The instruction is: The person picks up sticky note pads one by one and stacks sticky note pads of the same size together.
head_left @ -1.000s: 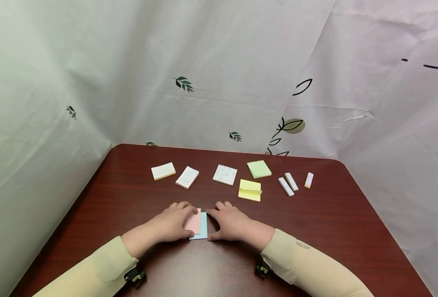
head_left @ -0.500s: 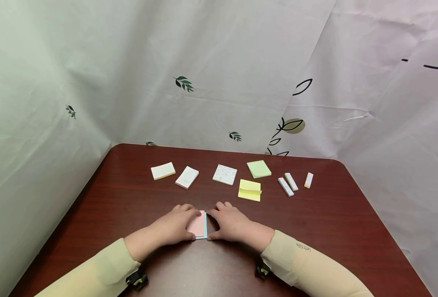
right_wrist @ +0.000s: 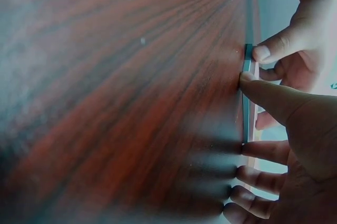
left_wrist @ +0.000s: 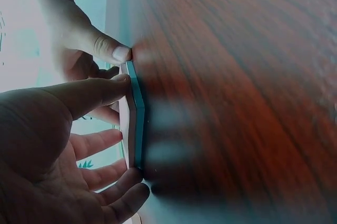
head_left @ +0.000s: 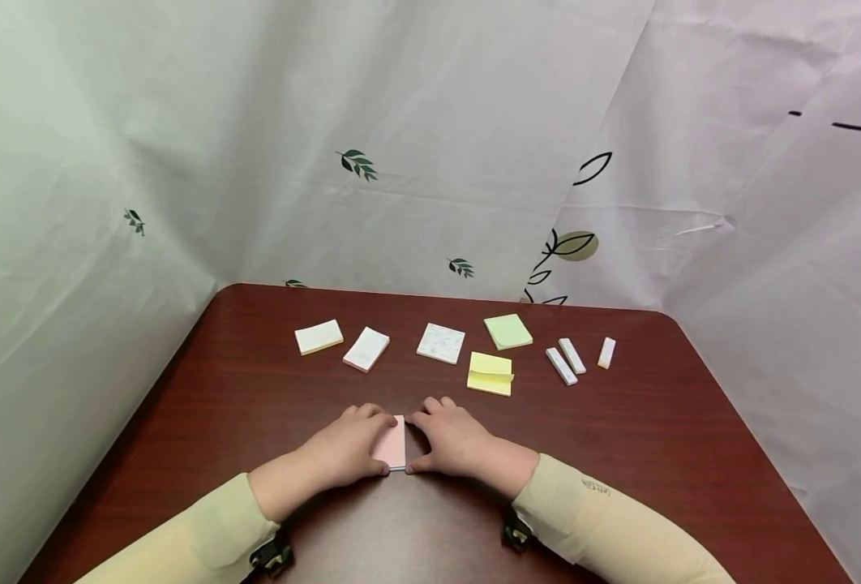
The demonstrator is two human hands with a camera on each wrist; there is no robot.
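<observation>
In the middle of the table [head_left: 438, 519], a pink sticky note pad [head_left: 392, 448] lies stacked on a blue sticky note pad [left_wrist: 140, 129]. From above the pink one covers nearly all of the blue, whose edge shows in both wrist views. My left hand [head_left: 350, 446] grips the pink pad from the left, thumb at the near edge and fingers toward the far edge, hiding its left part. My right hand [head_left: 460, 440] holds the blue pad's right side, thumb at its near corner and forefinger at its far corner.
Behind the hands lie two white pads [head_left: 319, 337] [head_left: 366, 349], a patterned pad [head_left: 441, 343], a green pad [head_left: 507, 332] and a yellow pad [head_left: 490, 374] with a lifted sheet. Several narrow white strips [head_left: 562, 367] lie at right. A pale curtain [head_left: 401, 219] hangs beyond the table.
My left hand has slid the pink pad rightward over the blue one, so the blue strip once visible at the right is now covered. My right hand has stayed in place.
</observation>
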